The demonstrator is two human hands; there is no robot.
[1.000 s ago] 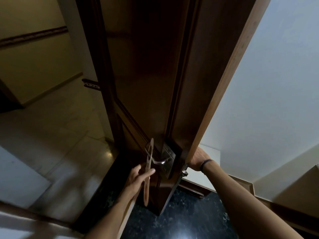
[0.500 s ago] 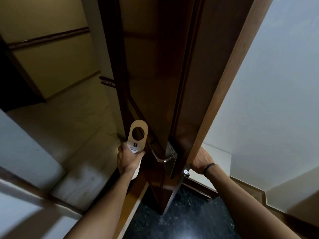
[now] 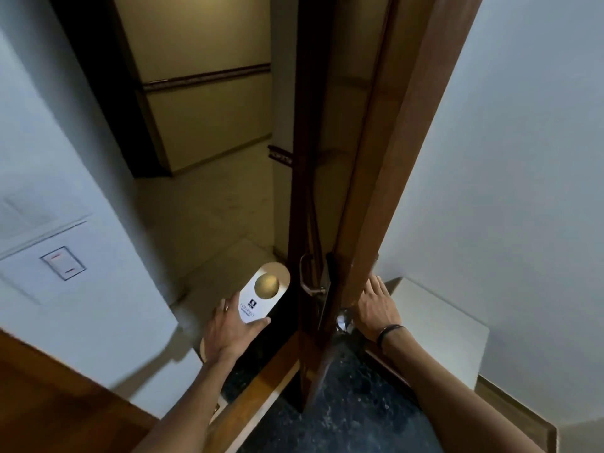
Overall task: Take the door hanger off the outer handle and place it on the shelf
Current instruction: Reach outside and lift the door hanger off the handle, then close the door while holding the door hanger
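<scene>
the left hand [image 3: 228, 331] is clamped on the door hanger [image 3: 261, 297], thumb laid across the printed white face near its middle and fingers wrapped behind. the hanger is free of the outer handle [image 3: 307, 277], held in the air just left of the door [image 3: 330, 191] and apart from the handle, over the pale tiled floor [image 3: 209, 223] of the corridor. its long axis runs on a slant from lower left to upper right: the rounded end with the circular hole points up and right toward the handle, while the opposite end pokes out below the heel of the hand, toward the lower left. the printed face is turned up toward the camera, with a small dark logo and lines of text too small to read sitting just below the hole.

the right hand [image 3: 376, 310] lies flat and spread against the inner side of the door, fingers pointing up along its edge, gripping nothing that can be seen; a dark band [image 3: 390, 333] circles its wrist. the door stands ajar, seen almost edge-on. a white ledge [image 3: 438, 325] sits low against the wall just right of the right hand. a wall switch [image 3: 63, 263] shows on the white wall at the left.
</scene>
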